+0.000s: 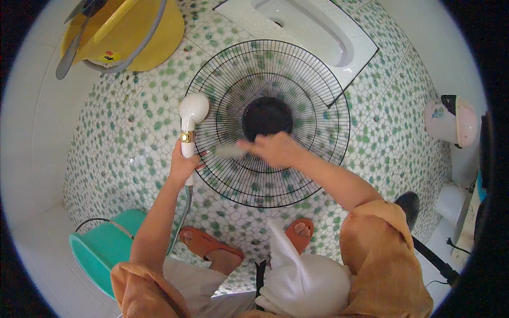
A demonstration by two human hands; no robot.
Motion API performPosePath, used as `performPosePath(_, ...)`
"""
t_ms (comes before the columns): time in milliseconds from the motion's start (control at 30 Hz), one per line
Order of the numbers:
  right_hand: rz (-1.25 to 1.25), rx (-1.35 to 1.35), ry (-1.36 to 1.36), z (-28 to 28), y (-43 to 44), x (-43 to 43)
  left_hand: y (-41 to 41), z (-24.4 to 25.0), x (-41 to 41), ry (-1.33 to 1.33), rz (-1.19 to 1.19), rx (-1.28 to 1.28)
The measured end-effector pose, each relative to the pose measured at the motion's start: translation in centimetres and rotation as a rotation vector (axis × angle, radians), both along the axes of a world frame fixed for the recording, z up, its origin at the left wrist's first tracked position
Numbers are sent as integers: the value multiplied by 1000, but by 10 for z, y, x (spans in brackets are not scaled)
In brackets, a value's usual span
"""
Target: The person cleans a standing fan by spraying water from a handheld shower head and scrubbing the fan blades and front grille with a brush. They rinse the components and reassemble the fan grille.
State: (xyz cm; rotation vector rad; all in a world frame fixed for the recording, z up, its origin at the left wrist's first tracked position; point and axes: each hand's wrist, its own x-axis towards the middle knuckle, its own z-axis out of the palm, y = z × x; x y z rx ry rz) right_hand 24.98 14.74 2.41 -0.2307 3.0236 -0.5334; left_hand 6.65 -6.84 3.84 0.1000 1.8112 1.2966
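Observation:
A round black wire fan guard [318,119] with a dark centre disc is in front of me, above the pebble-patterned floor. At its left rim my left hand [185,163] grips the handle of a white shower head [194,107] with a gold-coloured button; fingertips of this hand also reach the guard's rim. A grey hose [187,206] runs down from the handle. Over the guard, just below the centre disc, my right hand [274,149] holds a pale brush-like thing [230,150], blurred, its head lying over the wires to the left.
A yellow bucket [167,35] stands at the upper left, a white squat toilet pan [314,35] at the top. A green basin [95,254] is at the lower left. A pink and white container [445,119] is by the right wall. My feet wear orange slippers [206,242].

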Motion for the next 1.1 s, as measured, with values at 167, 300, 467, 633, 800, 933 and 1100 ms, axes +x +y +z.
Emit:
performPosePath(167, -776, 146, 153, -8, 55, -35, -8, 7, 9, 152, -45, 61)
performPosePath(300, -507, 59, -12, -25, -11, -43, -21, -19, 7, 322, -125, -4)
performPosePath(467, -492, 170, 252, -30, 41, -59, -19, 4, 16, 187, -48, -6)
performPosePath(633, -607, 204, 118, -24, 24, -64, -23, -6, 13, 259, -65, -12)
performPosePath(800, -413, 177, 65, -16, 43, -70, -23, 4, 23, 196, 8, 33)
performPosePath(933, -816, 113, 64, -16, 45, -80, -33, -7, 21, 274, -34, 34)
performPosePath(1100, -242, 149, 102, -40, 3, -55, -30, 0, 25, 233, -9, 33)
